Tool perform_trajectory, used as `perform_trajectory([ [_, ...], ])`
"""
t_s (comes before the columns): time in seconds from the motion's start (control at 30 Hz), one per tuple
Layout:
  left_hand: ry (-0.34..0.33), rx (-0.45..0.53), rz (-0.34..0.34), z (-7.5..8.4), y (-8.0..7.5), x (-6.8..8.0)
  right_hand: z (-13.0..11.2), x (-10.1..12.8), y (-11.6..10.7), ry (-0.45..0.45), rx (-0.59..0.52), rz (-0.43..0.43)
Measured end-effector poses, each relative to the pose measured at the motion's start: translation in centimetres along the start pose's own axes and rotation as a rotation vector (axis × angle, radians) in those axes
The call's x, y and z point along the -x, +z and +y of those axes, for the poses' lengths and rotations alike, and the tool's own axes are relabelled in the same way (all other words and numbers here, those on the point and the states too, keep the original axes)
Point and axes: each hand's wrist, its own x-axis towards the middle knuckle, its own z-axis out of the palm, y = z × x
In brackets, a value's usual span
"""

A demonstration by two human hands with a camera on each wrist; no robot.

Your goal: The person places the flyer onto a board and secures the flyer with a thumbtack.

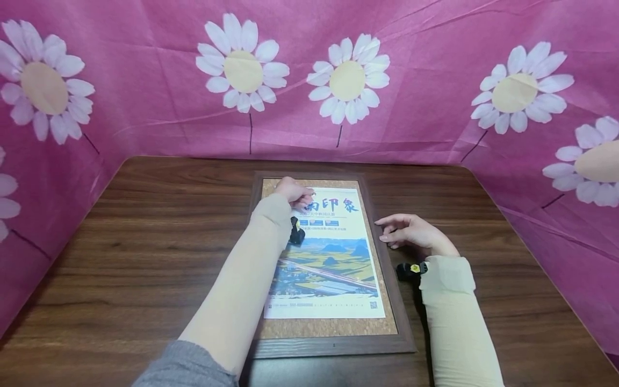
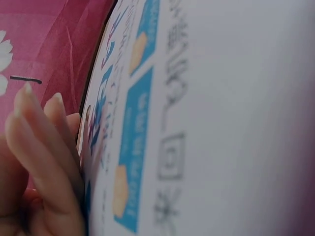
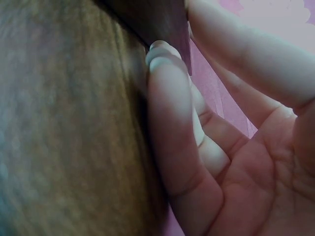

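Observation:
A printed poster [image 1: 329,269] with a landscape and large blue-purple characters lies on a framed cork board [image 1: 333,326]. Over the poster's top left part is my left hand [image 1: 292,191], its fingertips right at the printed title. In the left wrist view its fingers [image 2: 47,157] are close to the paper, with nothing visible between them. My right hand [image 1: 416,232] is at the board's right side, loosely bent fingers touching the brown frame [image 1: 394,285]. The right wrist view shows its fingertips against the frame's edge [image 3: 162,22].
The board lies on a dark wood-grain table [image 1: 159,231]. A pink cloth [image 1: 159,91] with white daisies rises behind it and on both sides. Small black cameras are strapped at each wrist.

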Motion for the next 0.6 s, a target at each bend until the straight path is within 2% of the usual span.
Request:
perform_trajectory([
  [0.2,-0.004,0.06,-0.08,0.7,-0.3,1.5,0.1,-0.1,0.0,-0.01,0.0,0.008],
  [0.33,0.025,0.142,-0.134,0.2,-1.0,1.4,0.3,-0.5,0.2,-0.016,-0.013,-0.002],
  [0.43,0.054,0.197,-0.149,-0.9,-2.1,0.7,0.4,-0.7,0.3,-0.036,-0.021,-0.008],
  [0.5,0.065,0.207,-0.127,-1.2,-3.0,0.4,0.3,-0.6,0.3,-0.069,-0.025,0.038],
  [0.6,0.125,0.19,-0.078,-0.5,-4.6,0.8,-0.5,-0.1,0.2,-0.15,-0.085,0.198],
])
